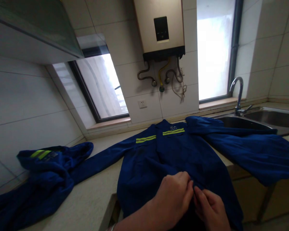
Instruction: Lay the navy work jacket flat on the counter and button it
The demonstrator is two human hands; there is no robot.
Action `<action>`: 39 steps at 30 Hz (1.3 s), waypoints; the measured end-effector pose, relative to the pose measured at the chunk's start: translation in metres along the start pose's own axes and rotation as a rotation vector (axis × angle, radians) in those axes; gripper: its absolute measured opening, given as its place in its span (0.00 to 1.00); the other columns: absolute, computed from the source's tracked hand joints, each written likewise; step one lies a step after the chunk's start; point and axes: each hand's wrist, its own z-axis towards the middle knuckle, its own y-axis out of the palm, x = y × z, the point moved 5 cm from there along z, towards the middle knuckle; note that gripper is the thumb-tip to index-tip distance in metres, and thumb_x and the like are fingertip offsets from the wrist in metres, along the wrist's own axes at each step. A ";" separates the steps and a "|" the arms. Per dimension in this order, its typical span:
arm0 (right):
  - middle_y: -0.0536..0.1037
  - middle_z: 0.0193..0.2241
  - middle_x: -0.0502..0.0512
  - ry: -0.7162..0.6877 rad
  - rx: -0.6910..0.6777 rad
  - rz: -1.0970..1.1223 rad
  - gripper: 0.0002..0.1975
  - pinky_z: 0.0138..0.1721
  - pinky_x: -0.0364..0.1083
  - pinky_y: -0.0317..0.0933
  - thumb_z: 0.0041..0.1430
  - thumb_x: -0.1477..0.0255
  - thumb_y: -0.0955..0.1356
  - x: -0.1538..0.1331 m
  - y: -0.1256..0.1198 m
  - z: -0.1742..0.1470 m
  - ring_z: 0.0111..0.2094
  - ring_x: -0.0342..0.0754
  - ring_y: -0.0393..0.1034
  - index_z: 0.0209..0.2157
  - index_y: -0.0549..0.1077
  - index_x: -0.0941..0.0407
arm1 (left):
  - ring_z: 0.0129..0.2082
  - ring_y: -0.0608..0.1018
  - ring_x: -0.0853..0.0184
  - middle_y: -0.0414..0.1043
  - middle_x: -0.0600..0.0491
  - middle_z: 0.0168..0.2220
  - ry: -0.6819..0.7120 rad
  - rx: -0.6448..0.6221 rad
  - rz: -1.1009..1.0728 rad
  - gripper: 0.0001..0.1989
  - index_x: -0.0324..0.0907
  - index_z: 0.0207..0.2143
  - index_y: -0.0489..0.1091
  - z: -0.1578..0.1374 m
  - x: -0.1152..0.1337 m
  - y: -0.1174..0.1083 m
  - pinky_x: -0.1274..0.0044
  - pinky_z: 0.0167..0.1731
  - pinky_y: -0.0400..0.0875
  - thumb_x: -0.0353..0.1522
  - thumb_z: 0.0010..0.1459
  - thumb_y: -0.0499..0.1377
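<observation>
A blue work jacket (144, 163) with yellow-green reflective stripes lies spread on the countertop, its lower part hanging over the front edge. My left hand (174, 195) is closed on the jacket's front, near the middle opening. Just to the right, my right hand (210, 207) pinches the same front close to the hem. The fingertips of both hands nearly meet; whether a button or zip is between them is hidden. One sleeve stretches left along the counter.
Another crumpled blue garment (48, 179) lies on the counter (86, 199) at left. Blue trousers or another garment (250, 150) drape over the counter edge at right, beside the sink (272, 117) and faucet (238, 96). A water heater (160, 29) hangs on the wall.
</observation>
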 end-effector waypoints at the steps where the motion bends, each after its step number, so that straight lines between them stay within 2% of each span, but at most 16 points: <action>1: 0.57 0.13 0.46 -0.014 0.015 -0.008 0.30 0.18 0.38 0.48 0.43 0.45 0.66 -0.001 0.001 -0.001 0.17 0.38 0.52 0.14 0.61 0.59 | 0.25 0.70 0.70 0.69 0.53 0.27 0.017 0.015 0.025 0.09 0.40 0.29 0.64 0.000 0.001 0.002 0.79 0.25 0.58 0.29 0.60 0.47; 4: 0.57 0.13 0.46 -0.042 0.052 -0.037 0.30 0.17 0.39 0.49 0.45 0.44 0.65 -0.007 0.000 -0.004 0.16 0.38 0.52 0.14 0.61 0.58 | 0.25 0.69 0.71 0.68 0.53 0.27 0.024 0.029 -0.006 0.10 0.39 0.30 0.64 0.002 -0.001 0.001 0.79 0.24 0.57 0.30 0.61 0.46; 6: 0.57 0.12 0.46 -0.113 0.018 -0.154 0.28 0.16 0.38 0.50 0.49 0.47 0.64 -0.019 -0.003 -0.007 0.15 0.38 0.53 0.14 0.61 0.58 | 0.23 0.67 0.73 0.66 0.55 0.25 -0.004 -0.013 -0.116 0.10 0.39 0.29 0.65 0.007 -0.008 -0.006 0.81 0.23 0.56 0.31 0.60 0.48; 7: 0.58 0.12 0.47 -0.196 -0.001 -0.254 0.27 0.16 0.38 0.51 0.51 0.50 0.64 -0.029 -0.006 -0.010 0.15 0.38 0.54 0.14 0.61 0.58 | 0.23 0.66 0.74 0.65 0.57 0.24 -0.014 -0.048 -0.186 0.10 0.39 0.29 0.65 0.009 -0.012 -0.010 0.81 0.23 0.56 0.32 0.60 0.49; 9: 0.63 0.15 0.48 -0.481 0.020 -0.464 0.19 0.17 0.37 0.55 0.52 0.59 0.67 -0.056 -0.017 -0.016 0.16 0.39 0.58 0.17 0.65 0.58 | 0.22 0.65 0.75 0.63 0.58 0.22 -0.020 -0.152 -0.335 0.11 0.38 0.28 0.66 0.013 -0.021 -0.018 0.82 0.23 0.55 0.34 0.60 0.50; 11: 0.71 0.24 0.51 -0.814 0.086 -0.619 0.08 0.24 0.37 0.63 0.50 0.66 0.70 -0.083 -0.027 -0.024 0.23 0.41 0.67 0.26 0.72 0.57 | 0.22 0.63 0.76 0.61 0.59 0.22 -0.039 -0.279 -0.490 0.12 0.37 0.29 0.67 0.016 -0.030 -0.020 0.83 0.22 0.55 0.36 0.59 0.51; 12: 0.73 0.31 0.54 -0.943 0.094 -0.675 0.08 0.30 0.38 0.66 0.49 0.68 0.70 -0.092 -0.031 -0.026 0.29 0.44 0.70 0.32 0.74 0.56 | 0.21 0.62 0.76 0.60 0.59 0.21 -0.054 -0.345 -0.565 0.13 0.37 0.29 0.66 0.017 -0.033 -0.019 0.83 0.22 0.55 0.38 0.59 0.51; 14: 0.72 0.43 0.58 -1.082 -0.008 -0.780 0.15 0.41 0.42 0.68 0.50 0.71 0.70 -0.100 -0.029 -0.023 0.41 0.48 0.71 0.42 0.73 0.54 | 0.20 0.61 0.76 0.57 0.60 0.20 -0.071 -0.438 -0.668 0.14 0.37 0.29 0.65 0.018 -0.037 -0.017 0.83 0.20 0.55 0.39 0.59 0.51; 17: 0.70 0.49 0.59 -1.144 -0.194 -0.857 0.13 0.45 0.42 0.68 0.55 0.75 0.66 -0.096 -0.017 -0.009 0.46 0.48 0.70 0.43 0.72 0.54 | 0.20 0.61 0.77 0.57 0.60 0.20 -0.047 -0.458 -0.658 0.15 0.37 0.27 0.64 0.023 -0.037 -0.019 0.83 0.21 0.55 0.39 0.59 0.51; 20: 0.73 0.46 0.59 -1.281 -0.197 -0.828 0.13 0.45 0.46 0.68 0.55 0.79 0.65 -0.091 -0.009 -0.001 0.47 0.49 0.69 0.42 0.72 0.56 | 0.21 0.62 0.76 0.57 0.60 0.20 0.001 -0.370 -0.486 0.14 0.37 0.26 0.65 0.025 -0.031 -0.030 0.83 0.23 0.55 0.37 0.60 0.51; 22: 0.76 0.42 0.58 -1.353 -0.157 -0.799 0.14 0.45 0.49 0.68 0.54 0.81 0.65 -0.090 -0.005 0.002 0.46 0.50 0.69 0.43 0.71 0.57 | 0.23 0.64 0.75 0.61 0.59 0.21 0.009 -0.238 -0.300 0.14 0.38 0.26 0.66 0.021 -0.026 -0.037 0.83 0.25 0.56 0.37 0.61 0.51; 26: 0.77 0.33 0.56 -1.334 -0.049 -0.708 0.13 0.39 0.46 0.70 0.54 0.82 0.65 -0.090 -0.005 0.005 0.38 0.48 0.72 0.41 0.71 0.57 | 0.26 0.70 0.69 0.68 0.54 0.27 -0.159 0.238 0.117 0.10 0.40 0.30 0.66 -0.003 -0.018 -0.036 0.79 0.26 0.60 0.37 0.59 0.52; 29: 0.77 0.32 0.55 -1.284 0.043 -0.634 0.10 0.36 0.44 0.69 0.55 0.80 0.65 -0.087 -0.007 0.006 0.34 0.46 0.73 0.40 0.70 0.57 | 0.30 0.71 0.65 0.68 0.51 0.30 -0.099 0.492 0.295 0.05 0.40 0.31 0.65 -0.020 -0.002 -0.021 0.76 0.27 0.65 0.33 0.56 0.55; 33: 0.76 0.31 0.53 -1.216 0.094 -0.628 0.08 0.36 0.43 0.69 0.55 0.79 0.66 -0.083 -0.008 0.009 0.32 0.45 0.73 0.38 0.70 0.57 | 0.35 0.72 0.62 0.68 0.51 0.33 -0.069 0.474 0.340 0.07 0.42 0.33 0.63 -0.019 0.003 -0.009 0.75 0.29 0.70 0.31 0.50 0.59; 36: 0.76 0.32 0.53 -1.191 0.032 -0.658 0.08 0.37 0.42 0.68 0.56 0.79 0.66 -0.085 -0.006 0.009 0.33 0.44 0.73 0.39 0.69 0.57 | 0.34 0.72 0.62 0.68 0.52 0.34 -0.070 0.417 0.384 0.08 0.42 0.35 0.63 -0.014 -0.001 -0.010 0.74 0.28 0.72 0.28 0.50 0.58; 39: 0.76 0.34 0.54 -1.248 -0.070 -0.658 0.11 0.37 0.43 0.69 0.56 0.81 0.64 -0.092 -0.003 0.006 0.36 0.45 0.72 0.41 0.70 0.57 | 0.32 0.72 0.64 0.69 0.51 0.31 0.068 0.448 0.443 0.09 0.39 0.37 0.65 -0.014 0.001 -0.013 0.74 0.28 0.73 0.23 0.53 0.53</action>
